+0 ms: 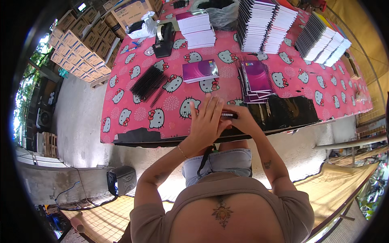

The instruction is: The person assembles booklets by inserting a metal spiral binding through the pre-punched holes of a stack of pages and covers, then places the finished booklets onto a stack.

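In the head view, a small dark object [229, 115] with a row of pale marks was held between the hands at the table's near edge. The left hand [206, 118] was laid palm-down beside it, long fingers straightened; the right hand [243, 120] was curled about its other side, though whether it was pinched by either could not be told. The table was covered by a glossy pink cloth [176, 126] printed with white cat faces. Springy black wire coils [148, 84] were heaped beyond the left hand, beside a flat stack of shiny purple covers [200, 71]. Purple spiral-bound notebooks [258, 79] were piled farther right. Brown cardboard boxes [81, 50] were marked with blue print, too small to be read.
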Action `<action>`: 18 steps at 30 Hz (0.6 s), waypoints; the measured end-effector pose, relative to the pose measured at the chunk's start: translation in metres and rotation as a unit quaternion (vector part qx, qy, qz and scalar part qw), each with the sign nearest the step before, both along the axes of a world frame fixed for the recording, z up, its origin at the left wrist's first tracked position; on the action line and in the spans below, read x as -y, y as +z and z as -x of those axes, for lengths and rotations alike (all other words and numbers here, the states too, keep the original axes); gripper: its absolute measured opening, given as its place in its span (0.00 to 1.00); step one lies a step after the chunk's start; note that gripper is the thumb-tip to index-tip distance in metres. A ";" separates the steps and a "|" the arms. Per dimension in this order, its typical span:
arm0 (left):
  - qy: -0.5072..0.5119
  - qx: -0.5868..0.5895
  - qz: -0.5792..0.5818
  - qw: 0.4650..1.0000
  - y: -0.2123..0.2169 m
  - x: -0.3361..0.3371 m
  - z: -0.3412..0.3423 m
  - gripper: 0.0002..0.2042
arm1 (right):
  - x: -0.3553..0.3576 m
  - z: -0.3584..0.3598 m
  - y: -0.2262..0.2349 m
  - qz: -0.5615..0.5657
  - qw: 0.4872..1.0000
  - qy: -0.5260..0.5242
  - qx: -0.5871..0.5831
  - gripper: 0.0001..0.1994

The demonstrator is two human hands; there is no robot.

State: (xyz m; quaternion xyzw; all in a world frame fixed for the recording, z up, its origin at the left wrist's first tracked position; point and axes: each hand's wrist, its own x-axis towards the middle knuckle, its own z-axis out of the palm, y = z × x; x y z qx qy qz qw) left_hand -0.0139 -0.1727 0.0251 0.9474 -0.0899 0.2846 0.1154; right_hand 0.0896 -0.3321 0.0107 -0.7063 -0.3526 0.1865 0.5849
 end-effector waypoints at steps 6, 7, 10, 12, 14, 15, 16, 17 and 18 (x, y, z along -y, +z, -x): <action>-0.061 0.018 0.041 0.997 0.004 -0.016 -0.015 0.11 | 0.030 -0.010 0.016 -0.033 0.999 -0.008 -0.005 0.10; -0.063 0.024 0.041 0.997 0.004 -0.017 -0.017 0.10 | 0.031 -0.014 0.020 -0.029 0.999 -0.004 -0.020 0.10; -0.070 0.028 0.046 0.996 0.004 -0.017 -0.020 0.08 | 0.030 -0.020 0.024 0.019 1.000 0.014 -0.006 0.08; -0.073 0.020 0.048 0.996 0.005 -0.018 -0.021 0.07 | 0.031 -0.026 0.026 0.037 0.999 0.030 0.015 0.07; -0.071 0.002 0.045 0.996 0.009 -0.021 -0.019 0.06 | 0.028 -0.025 0.029 0.030 0.997 0.052 0.045 0.06; -0.072 -0.017 0.048 0.996 0.011 -0.022 -0.019 0.06 | 0.028 -0.025 0.030 0.026 0.996 0.052 0.064 0.06; -0.072 -0.038 0.051 0.995 0.012 -0.023 -0.017 0.06 | 0.025 -0.023 0.031 0.022 0.995 0.052 0.081 0.05; -0.072 -0.060 0.054 0.994 0.014 -0.023 -0.016 0.06 | 0.023 -0.021 0.032 0.018 0.994 0.052 0.098 0.05; -0.078 -0.062 0.057 0.993 0.015 -0.022 -0.016 0.06 | 0.022 -0.018 0.034 0.007 0.992 0.050 0.117 0.05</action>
